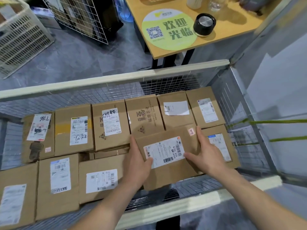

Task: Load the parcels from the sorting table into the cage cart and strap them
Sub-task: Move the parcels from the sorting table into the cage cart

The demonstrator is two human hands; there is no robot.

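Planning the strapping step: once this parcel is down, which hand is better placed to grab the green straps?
Right. The green straps run from the cage cart's right wall, just beyond the right hand on the held parcel's right edge. The left hand grips the opposite edge, farther away.

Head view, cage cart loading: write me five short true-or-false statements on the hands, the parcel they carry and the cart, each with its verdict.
1. The left hand and the right hand hold the held parcel by its sides. True.
2. Apart from it, the cage cart is empty. False: loaded parcels lie in rows inside.
3. The held parcel's label faces up. True.
4. Green straps run over the loaded parcels. False: they show only at the cart's right side, off the parcels.
5. A black round object stands on the wooden table beyond the cart. True.
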